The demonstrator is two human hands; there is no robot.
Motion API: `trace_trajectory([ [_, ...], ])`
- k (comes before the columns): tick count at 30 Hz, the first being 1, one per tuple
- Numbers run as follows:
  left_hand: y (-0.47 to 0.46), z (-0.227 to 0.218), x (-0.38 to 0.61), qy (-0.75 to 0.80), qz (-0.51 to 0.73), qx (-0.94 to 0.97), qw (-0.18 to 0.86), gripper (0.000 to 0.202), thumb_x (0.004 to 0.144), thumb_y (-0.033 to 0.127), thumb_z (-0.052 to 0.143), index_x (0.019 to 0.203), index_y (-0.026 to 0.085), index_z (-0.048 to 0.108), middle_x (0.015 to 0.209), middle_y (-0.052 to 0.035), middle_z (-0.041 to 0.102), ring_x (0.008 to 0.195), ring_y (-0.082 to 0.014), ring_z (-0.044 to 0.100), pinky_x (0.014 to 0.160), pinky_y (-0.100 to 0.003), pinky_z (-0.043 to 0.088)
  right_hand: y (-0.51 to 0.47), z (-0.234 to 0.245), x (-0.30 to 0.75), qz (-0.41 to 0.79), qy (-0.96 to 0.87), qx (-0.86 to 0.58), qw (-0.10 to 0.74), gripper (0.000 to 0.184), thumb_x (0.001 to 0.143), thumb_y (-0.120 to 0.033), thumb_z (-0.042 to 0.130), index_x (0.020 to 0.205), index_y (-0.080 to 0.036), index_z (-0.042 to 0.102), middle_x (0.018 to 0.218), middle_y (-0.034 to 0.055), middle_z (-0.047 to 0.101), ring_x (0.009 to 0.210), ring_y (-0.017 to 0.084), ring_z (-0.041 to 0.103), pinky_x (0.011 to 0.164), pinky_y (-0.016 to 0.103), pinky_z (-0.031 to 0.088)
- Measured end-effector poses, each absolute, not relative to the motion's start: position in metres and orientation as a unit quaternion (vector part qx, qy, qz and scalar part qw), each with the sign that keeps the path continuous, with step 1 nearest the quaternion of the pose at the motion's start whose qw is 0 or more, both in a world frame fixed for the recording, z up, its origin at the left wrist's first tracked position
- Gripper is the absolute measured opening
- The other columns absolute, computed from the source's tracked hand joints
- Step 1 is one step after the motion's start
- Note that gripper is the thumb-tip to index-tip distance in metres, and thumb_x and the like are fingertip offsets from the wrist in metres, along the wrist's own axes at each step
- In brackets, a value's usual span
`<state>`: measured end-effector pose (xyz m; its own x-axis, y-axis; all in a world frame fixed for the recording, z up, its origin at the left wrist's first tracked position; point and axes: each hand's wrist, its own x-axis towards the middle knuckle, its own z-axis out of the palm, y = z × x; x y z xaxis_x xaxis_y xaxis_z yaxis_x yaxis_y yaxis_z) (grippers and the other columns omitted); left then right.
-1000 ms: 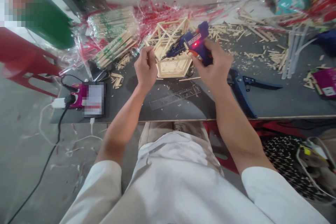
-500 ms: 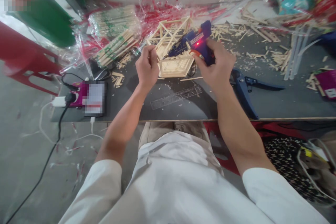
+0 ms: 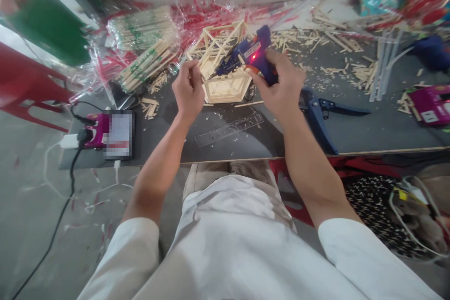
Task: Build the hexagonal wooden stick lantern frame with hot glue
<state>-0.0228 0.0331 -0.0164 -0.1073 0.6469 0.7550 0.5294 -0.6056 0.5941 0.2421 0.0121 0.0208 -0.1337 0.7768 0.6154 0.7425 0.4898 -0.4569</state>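
My right hand point(image 3: 279, 86) is closed round a blue glue gun point(image 3: 251, 54) with a red light on; its nozzle points left toward a small wooden stick pinched upright in my left hand point(image 3: 188, 89). Both hands hover over a hexagonal frame of wooden sticks point(image 3: 227, 89) lying on the dark tabletop point(image 3: 369, 126). Behind it stands a larger open stick framework point(image 3: 214, 44).
Packs of chopsticks in plastic point(image 3: 146, 58) lie at the back left. Blue cutting pliers point(image 3: 321, 115) and a clear ruler point(image 3: 228, 129) rest near the front. A purple power strip point(image 3: 96, 131) with cables sits at the left edge. Stick offcuts point(image 3: 316, 40) and glue sticks point(image 3: 381, 68) litter the right.
The camera shifted slightly, so everything sits a little further left in view. Both hands keep the same hold and pose over the hexagonal frame.
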Motion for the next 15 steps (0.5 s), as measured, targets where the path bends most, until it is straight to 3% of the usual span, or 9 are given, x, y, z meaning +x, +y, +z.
trace_trajectory([
  [5, 0.0287, -0.0105, -0.0192, 0.463, 0.596, 0.655, 0.043, 0.046, 0.105, 0.068, 0.042, 0.108, 0.028, 0.063, 0.073, 0.0011, 0.055, 0.062, -0.0130, 0.061, 0.065, -0.030, 0.051, 0.0096, 0.0249, 0.2392, 0.029, -0.743, -0.515, 0.427, 0.057, 0.096, -0.075, 0.048, 0.130, -0.032, 0.063, 0.124, 0.0141, 0.073, 0.122, 0.036, 0.069, 0.104, 0.053, 0.059],
  [10, 0.0292, -0.0108, -0.0191, 0.468, 0.591, 0.656, 0.044, 0.050, 0.104, 0.072, 0.039, 0.110, 0.029, 0.063, 0.074, 0.0000, 0.054, 0.067, -0.0149, 0.064, 0.064, -0.029, 0.049, 0.0078, 0.0286, 0.2385, 0.044, -0.743, -0.513, 0.429, 0.058, 0.096, -0.076, 0.047, 0.129, -0.031, 0.064, 0.125, 0.0137, 0.073, 0.124, 0.036, 0.068, 0.106, 0.053, 0.057],
  [15, 0.0293, -0.0096, -0.0184, 0.446, 0.600, 0.664, 0.020, 0.042, 0.109, 0.062, 0.041, 0.109, 0.027, 0.063, 0.071, 0.0011, 0.052, 0.058, -0.0127, 0.055, 0.058, -0.029, 0.042, 0.0085, 0.0289, 0.2403, 0.044, -0.741, -0.515, 0.430, 0.059, 0.096, -0.077, 0.047, 0.130, -0.031, 0.064, 0.126, 0.0140, 0.073, 0.123, 0.036, 0.069, 0.105, 0.053, 0.057],
])
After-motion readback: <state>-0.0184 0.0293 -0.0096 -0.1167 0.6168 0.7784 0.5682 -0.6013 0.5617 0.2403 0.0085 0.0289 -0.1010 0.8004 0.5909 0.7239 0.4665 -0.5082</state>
